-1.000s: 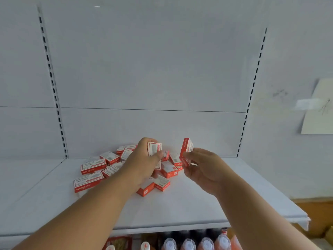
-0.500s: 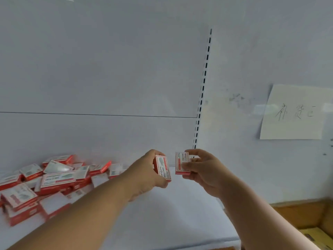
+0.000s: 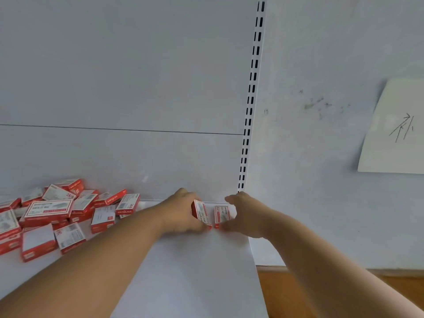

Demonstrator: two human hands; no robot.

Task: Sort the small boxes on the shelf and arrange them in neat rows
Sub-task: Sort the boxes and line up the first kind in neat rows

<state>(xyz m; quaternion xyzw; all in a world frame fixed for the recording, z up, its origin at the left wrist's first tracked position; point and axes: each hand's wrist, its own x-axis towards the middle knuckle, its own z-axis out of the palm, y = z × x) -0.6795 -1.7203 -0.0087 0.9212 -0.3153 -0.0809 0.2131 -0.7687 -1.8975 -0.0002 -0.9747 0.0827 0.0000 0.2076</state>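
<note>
A white shelf (image 3: 190, 271) fills the lower middle of the frame, running up to a white back panel (image 3: 126, 76) that takes up the upper left. A slotted upright (image 3: 251, 97) stands at the panel's right edge, and past it, on the wall at far right, hangs a sheet of paper (image 3: 394, 134) with pencil strokes on it. A strip of brown surface (image 3: 321, 294) shows below the shelf at lower right.

At left of centre a loose pile of red and white boxes (image 3: 57, 214) lies jumbled on the shelf, some flat, some tilted over others.

Both forearms reach in from the bottom corners toward the shelf's back right corner. The left hand (image 3: 181, 214) grips a small box (image 3: 202, 213) with fingers curled round it; the box stands on edge, leaning slightly, at the fingertips on the hand's right side. Just beside it, not quite touching, a second small box (image 3: 222, 214) stands upright, pinched by the right hand (image 3: 246, 215), thumb at its lower near corner and fingers over its top behind. Both boxes sit low against the shelf, near the back panel
</note>
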